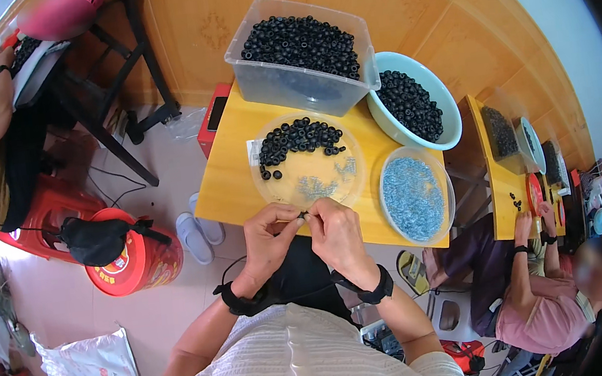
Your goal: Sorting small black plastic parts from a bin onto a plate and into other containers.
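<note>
My left hand (271, 240) and my right hand (336, 234) meet at the table's near edge, fingertips pinched together. Between them is a small black piece (303, 216), mostly covered by the fingers. Just beyond lies a shallow round clear tray (279, 190) on the yellow table (229, 177). Black ring-shaped parts (299, 136) are heaped along the tray's far side. Nearer my fingers, small clear or silvery pieces (316, 186) are scattered in it. Beside my right hand, an oval clear container (450, 204) holds many small bluish pieces (412, 197).
At the back stand a clear plastic bin (289, 85) and a pale blue bowl (451, 134), both full of black rings. A red bucket (139, 269) and slippers (191, 237) are on the floor at left. Co-workers sit left and right, the right one at another yellow table (505, 217).
</note>
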The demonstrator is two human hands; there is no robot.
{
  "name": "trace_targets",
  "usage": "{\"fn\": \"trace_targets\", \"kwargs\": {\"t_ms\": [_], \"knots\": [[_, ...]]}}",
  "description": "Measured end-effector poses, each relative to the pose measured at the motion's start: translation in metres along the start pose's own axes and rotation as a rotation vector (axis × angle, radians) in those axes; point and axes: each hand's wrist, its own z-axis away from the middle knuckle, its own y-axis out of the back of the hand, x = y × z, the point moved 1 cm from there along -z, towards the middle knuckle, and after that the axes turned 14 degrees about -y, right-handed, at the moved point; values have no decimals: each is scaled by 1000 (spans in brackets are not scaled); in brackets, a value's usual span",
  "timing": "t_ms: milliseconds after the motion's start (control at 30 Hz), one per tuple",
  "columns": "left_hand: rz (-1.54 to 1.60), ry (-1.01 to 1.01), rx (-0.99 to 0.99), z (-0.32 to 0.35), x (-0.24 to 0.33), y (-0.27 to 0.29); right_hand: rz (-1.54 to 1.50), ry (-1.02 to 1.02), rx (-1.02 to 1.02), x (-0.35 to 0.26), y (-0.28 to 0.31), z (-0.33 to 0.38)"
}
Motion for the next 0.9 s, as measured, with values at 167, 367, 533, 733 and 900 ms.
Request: {"fn": "trace_targets", "kwargs": {"t_ms": [167, 367, 533, 733, 900], "knots": [[69, 30, 106, 1, -1, -2, -21, 45, 68, -4, -10, 7], [93, 95, 180, 4, -4, -4, -43, 52, 153, 5, -24, 10], [103, 168, 223, 6, 0, -5, 30, 161, 196, 7, -25, 8], [19, 194, 204, 7, -5, -2, 62, 152, 182, 12, -29, 7], [112, 368, 78, -6, 4, 5, -21, 65, 122, 19, -25, 3]]}}
